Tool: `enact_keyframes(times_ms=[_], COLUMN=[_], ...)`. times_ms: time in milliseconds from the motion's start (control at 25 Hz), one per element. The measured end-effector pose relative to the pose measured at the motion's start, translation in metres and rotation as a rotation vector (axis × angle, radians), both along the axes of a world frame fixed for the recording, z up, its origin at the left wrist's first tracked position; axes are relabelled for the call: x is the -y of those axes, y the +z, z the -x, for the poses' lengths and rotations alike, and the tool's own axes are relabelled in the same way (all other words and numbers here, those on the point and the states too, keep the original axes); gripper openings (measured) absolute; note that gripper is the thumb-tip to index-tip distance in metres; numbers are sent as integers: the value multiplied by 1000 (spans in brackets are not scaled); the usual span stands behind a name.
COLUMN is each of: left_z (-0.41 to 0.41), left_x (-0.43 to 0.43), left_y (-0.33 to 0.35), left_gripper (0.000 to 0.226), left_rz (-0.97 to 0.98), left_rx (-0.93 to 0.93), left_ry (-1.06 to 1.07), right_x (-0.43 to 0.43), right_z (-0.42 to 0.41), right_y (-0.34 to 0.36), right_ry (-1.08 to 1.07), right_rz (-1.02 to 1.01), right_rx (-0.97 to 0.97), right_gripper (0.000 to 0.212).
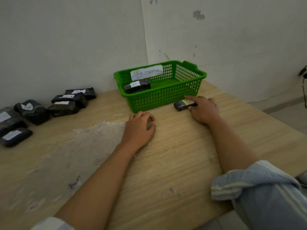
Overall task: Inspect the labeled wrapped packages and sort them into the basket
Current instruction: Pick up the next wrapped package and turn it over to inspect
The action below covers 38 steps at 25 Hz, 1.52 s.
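Hidden under the right hand (205, 110): the right end of the small black wrapped package (181, 106) lying on the worn wooden tabletop (166, 155). Yellowish label on its top face only partly showing, writing too blurred to read. Something dark and thin lying across the label beside the fingers, not clear enough to identify. Pinched between a straight index finger on the far side and the thumb on the near side, other fingers bent behind. Long axis running left to right, roughly along the front wall of the green plastic lattice basket (166, 97), free left end aimed toward the basket's near corner. Just beside that wall, outside the basket, label side up.

Left hand (140, 128) resting knuckles-up on the tabletop, apart from the basket's near corner, fingers loosely curled under, nothing visible in them.

Inside the basket, at its left end: one black wrapped package with a white tag (137, 86), single letter hard to make out. Behind it, a white paper sign (147, 72) reading "ABNORMAL".

Along the wall at left, a row of black wrapped packages (66, 105) with white labels, unreadable, the leftmost cut off by the frame edge. Rolled pale blue sleeve (259, 180) at lower right.
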State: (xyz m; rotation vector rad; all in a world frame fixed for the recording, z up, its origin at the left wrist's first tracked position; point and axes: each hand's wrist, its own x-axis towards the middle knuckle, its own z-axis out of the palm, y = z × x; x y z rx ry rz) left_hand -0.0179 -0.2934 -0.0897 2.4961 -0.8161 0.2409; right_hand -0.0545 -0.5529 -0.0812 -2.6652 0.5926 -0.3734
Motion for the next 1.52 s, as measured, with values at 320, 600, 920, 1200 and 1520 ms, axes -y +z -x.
enact_keyframes(times_ms=[320,600,920,1200,1520], left_z=[1,-17,-35,-69,-82], left_x=[-8,-112,-293,-352,-356], left_y=[4,31,38,19,20], left_gripper=[24,12,19,76,59], left_rz=[43,98,264,186,326], left_rx=[-72,23,91,-149,-212], left_ry=[-69,109,684,820,692], right_x=[-57,-195,-367,-435,-435], right_z=[18,-1,-41,-81,-93], right_y=[16,40,24,14,10], right_ry=[190,567,738,691,591], right_rz=[60,76,30,39,-318], right_rx=[529,338,94,96,162], right_gripper=[30,20,25,22,17])
